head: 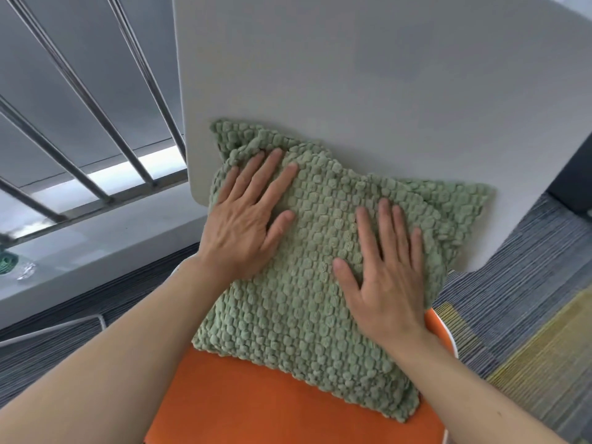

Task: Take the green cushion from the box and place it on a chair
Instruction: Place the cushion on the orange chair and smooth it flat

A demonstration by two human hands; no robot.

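Observation:
The green cushion (307, 290), knobbly and square, rests on the chair's orange seat (243, 402) and leans against its white backrest (368, 75). My left hand (246, 213) lies flat on the cushion's upper left part, fingers spread. My right hand (384, 270) lies flat on its right side, fingers spread too. Neither hand grips the fabric; both palms press on its surface. The box is out of view.
A metal railing (96, 129) and a grey ledge (96, 251) run along the left. Striped grey carpet (512, 283) with a yellow patch (551, 357) covers the floor on the right. A dark object (573, 181) stands at the right edge.

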